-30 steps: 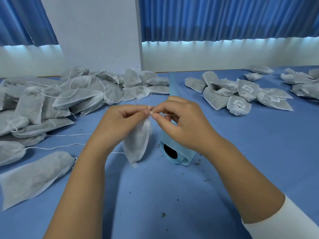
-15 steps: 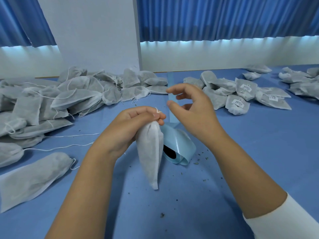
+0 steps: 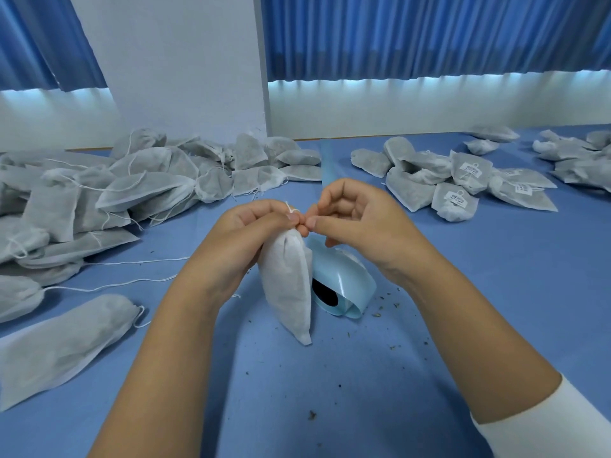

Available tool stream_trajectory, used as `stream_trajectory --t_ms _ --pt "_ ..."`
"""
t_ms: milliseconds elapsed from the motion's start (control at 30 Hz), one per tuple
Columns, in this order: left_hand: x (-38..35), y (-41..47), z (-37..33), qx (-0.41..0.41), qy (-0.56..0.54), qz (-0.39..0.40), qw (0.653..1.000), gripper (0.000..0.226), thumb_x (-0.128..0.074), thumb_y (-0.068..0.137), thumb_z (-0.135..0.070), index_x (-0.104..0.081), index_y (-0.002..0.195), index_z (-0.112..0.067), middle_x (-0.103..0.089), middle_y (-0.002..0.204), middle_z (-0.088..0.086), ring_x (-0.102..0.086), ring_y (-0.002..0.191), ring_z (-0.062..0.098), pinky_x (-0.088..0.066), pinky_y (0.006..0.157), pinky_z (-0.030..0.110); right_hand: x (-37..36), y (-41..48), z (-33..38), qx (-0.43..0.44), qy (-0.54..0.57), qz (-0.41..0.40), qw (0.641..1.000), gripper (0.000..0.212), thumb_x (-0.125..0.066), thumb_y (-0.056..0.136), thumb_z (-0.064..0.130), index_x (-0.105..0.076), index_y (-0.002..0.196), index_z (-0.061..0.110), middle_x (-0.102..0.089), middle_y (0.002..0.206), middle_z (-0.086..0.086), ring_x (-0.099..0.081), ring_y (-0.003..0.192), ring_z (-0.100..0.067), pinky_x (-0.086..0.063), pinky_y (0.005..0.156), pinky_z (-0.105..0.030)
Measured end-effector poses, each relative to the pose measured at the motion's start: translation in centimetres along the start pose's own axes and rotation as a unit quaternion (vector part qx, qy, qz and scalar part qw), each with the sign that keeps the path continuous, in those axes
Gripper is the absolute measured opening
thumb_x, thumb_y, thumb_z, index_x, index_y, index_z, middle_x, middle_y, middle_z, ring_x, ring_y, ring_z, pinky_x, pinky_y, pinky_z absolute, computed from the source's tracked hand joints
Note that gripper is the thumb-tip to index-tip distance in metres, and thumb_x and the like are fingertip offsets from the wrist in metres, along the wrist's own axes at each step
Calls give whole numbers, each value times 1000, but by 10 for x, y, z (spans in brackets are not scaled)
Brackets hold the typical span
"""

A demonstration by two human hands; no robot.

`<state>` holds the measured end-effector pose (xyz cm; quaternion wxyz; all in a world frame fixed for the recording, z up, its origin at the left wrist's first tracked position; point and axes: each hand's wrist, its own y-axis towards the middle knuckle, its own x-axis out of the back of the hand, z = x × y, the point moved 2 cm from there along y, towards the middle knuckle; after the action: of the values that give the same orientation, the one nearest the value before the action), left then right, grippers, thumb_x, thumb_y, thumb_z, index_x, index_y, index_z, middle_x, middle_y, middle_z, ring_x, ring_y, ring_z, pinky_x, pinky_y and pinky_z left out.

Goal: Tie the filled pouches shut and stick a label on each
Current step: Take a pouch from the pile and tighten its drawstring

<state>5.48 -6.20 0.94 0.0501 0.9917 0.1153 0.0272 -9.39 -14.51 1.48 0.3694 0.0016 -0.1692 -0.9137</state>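
Note:
A filled white fabric pouch [image 3: 289, 285] hangs upright above the blue table, held by its gathered neck. My left hand [image 3: 251, 233] grips that neck, with a short white string end [image 3: 291, 208] sticking up from it. My right hand [image 3: 357, 219] is right beside it, thumb and fingertips pinching at the string by the neck. Behind the pouch lies a pale blue label roll [image 3: 344, 285], its strip [image 3: 327, 160] running away across the table.
A big heap of unlabelled pouches [image 3: 142, 180] with loose strings fills the left side, one flat pouch [image 3: 62, 345] at the near left. Labelled pouches [image 3: 463, 183] are piled at the right, more at the far right [image 3: 578, 157]. Dark crumbs dot the blue table [image 3: 330, 408].
The pouch dropped from a lifted, slanted hold to hanging straight down from my left hand. My right hand let go, opened away, and has come back to pinch at the neck.

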Motion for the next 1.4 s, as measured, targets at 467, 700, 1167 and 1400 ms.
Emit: stream_trajectory --t_ms 467,700,1167,1400 --pt "-6 4 4 1 82 -100 992 9 -79 72 -35 -75 66 -29 -67 75 -12 -55 73 7 -40 72 24 -2 4 -7 -25 61 -5 998 30 -53 92 -1 -50 73 21 -58 75 9 -58 83 -15 -45 65 -22" --pt "-7 5 6 -3 100 -100 990 17 -76 82 -30 -73 65 -29 -64 72 -14 -52 70 7 -40 61 17 -5 3 -5 -41 189 -16 981 29 -54 87 -11 -54 77 16 -55 77 3 -59 68 -9 -44 56 -18" --pt "-7 2 6 -11 156 -77 985 21 -75 82 -22 -73 63 -27 -66 77 12 -52 66 11 -39 55 16 -5 -2 1 60 -234 -40 969 28 -66 79 -1 -75 91 24 -55 88 6 -54 66 -2 -39 63 -11" --pt "-4 2 6 2 160 -82 984 14 -77 82 -28 -75 68 -24 -57 63 0 -45 53 7 -34 46 10 2 -2 0 40 -272 -46 960 18 -69 85 7 -77 86 22 -60 82 8 -56 69 -3 -41 68 -12"
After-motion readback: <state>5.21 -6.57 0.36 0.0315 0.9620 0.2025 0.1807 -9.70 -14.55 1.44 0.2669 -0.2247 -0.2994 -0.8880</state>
